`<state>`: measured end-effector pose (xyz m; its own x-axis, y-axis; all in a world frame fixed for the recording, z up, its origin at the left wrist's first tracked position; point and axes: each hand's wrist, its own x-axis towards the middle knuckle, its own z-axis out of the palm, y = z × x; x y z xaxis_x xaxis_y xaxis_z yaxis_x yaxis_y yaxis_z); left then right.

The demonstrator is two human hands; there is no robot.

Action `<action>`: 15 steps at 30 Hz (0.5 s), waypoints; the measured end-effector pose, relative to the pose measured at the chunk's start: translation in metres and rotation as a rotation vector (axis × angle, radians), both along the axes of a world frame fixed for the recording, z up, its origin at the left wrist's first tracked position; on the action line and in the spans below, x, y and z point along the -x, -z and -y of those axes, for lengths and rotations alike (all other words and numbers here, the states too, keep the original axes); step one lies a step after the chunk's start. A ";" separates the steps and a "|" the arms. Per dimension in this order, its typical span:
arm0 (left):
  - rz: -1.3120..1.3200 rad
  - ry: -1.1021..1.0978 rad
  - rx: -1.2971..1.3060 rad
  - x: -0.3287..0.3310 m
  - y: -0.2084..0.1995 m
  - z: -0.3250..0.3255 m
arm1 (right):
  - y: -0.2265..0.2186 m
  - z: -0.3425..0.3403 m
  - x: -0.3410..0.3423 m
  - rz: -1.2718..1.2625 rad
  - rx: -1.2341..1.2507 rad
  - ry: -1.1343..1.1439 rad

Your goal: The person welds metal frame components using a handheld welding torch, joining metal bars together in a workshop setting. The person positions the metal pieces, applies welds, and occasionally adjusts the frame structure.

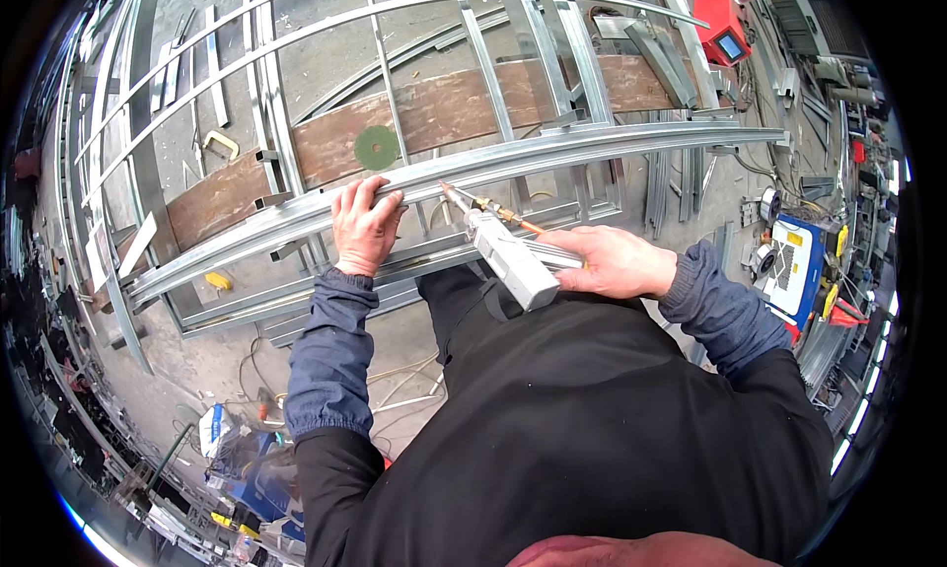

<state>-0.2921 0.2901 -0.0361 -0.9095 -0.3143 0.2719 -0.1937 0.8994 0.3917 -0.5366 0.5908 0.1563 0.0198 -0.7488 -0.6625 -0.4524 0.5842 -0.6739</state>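
Note:
In my right hand (621, 261) is a grey welding gun (513, 266), its fingers wrapped round the handle. The gun's copper-coloured tip points up and left at a long silver metal rail (592, 145), close to its near edge; whether it touches I cannot tell. A thin orange tube (531, 227) runs along the gun's side. My left hand (367, 227) grips the same rail left of the tip, its fingers bent over the top. Just beyond those fingers, a round green grinding disc (363, 157) lies on a rusty brown plate (439, 108).
Silver metal frames (261, 54) with curved bars spread over the far side. A red machine with a screen (725, 30) stands far right. Right of me are a white and blue unit (797, 266) and wire spools (769, 204). A yellow clamp (222, 143) lies at left; cables cross the floor.

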 end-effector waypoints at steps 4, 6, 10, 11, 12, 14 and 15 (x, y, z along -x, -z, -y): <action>0.007 0.001 -0.006 -0.001 0.002 0.001 | -0.006 0.004 -0.001 -0.040 -0.050 -0.005; 0.007 0.001 -0.010 -0.001 0.001 0.001 | -0.003 0.004 -0.001 -0.045 -0.058 -0.005; 0.005 -0.003 -0.007 0.000 0.000 0.000 | 0.004 0.002 -0.001 -0.051 -0.060 -0.001; 0.006 -0.002 -0.006 0.000 0.000 0.000 | 0.004 0.002 0.000 -0.053 -0.057 0.000; 0.007 -0.002 -0.005 0.000 0.000 0.000 | 0.005 0.002 0.000 -0.054 -0.054 0.001; 0.006 0.002 -0.003 0.001 -0.001 0.000 | 0.005 0.002 0.000 -0.053 -0.057 0.004; 0.007 0.004 -0.002 0.001 -0.001 0.000 | 0.005 0.002 0.001 -0.050 -0.062 0.006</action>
